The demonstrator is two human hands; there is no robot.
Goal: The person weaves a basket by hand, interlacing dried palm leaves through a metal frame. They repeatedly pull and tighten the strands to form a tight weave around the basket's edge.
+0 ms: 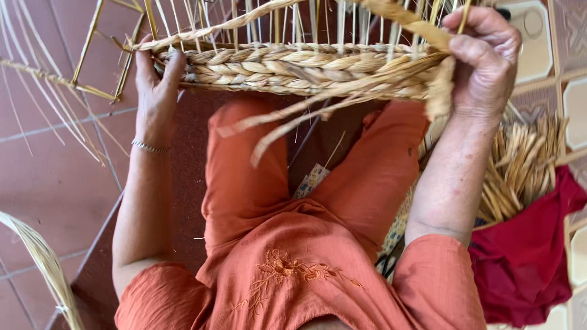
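A partly woven straw basket (299, 70) with thick braided rows is held up in front of my lap. Thin upright stakes rise from its top edge. My left hand (156, 79) grips the basket's left end, fingers curled over the braid. At the right end my right hand (483, 58) pinches a twisted straw strand (400, 15) against the weave. Loose strand ends (287, 122) hang down below the braid. A thin bracelet (150, 146) sits on my left wrist.
A bundle of straw stalks (520, 165) lies on a red cloth (526, 250) at right. A metal wire frame (101, 55) stands at upper left on the reddish tiled floor. A straw sheaf (43, 263) curves at lower left. My orange clothing fills the lower middle.
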